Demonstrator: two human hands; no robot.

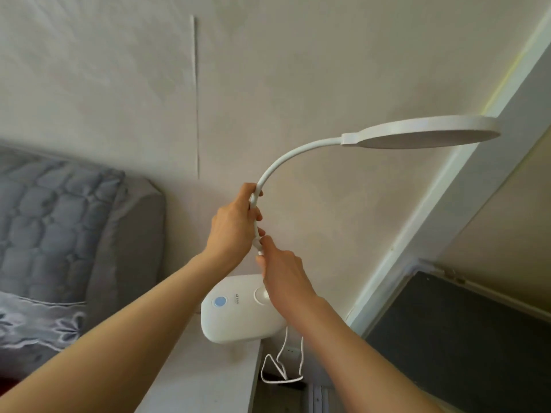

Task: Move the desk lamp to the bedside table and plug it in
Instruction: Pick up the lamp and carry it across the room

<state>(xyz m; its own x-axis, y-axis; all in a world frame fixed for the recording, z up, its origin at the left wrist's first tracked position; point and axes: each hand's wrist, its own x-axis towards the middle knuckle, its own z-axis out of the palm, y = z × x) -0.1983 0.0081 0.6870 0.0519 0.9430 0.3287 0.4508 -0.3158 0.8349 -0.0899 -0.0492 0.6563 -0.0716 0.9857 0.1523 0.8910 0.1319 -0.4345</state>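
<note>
Lamp sitting at table edge; left hand and right hand both gripping its neck, cord dangling below.

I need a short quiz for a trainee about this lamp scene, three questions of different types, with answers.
1. True or false: the lamp base rests on the bedside table.
2. Which hand grips the lamp neck higher? A) left hand B) right hand
3. Fill in: the cord hangs off the table's ____ edge.

Key: 1 true; 2 A; 3 right.
</note>
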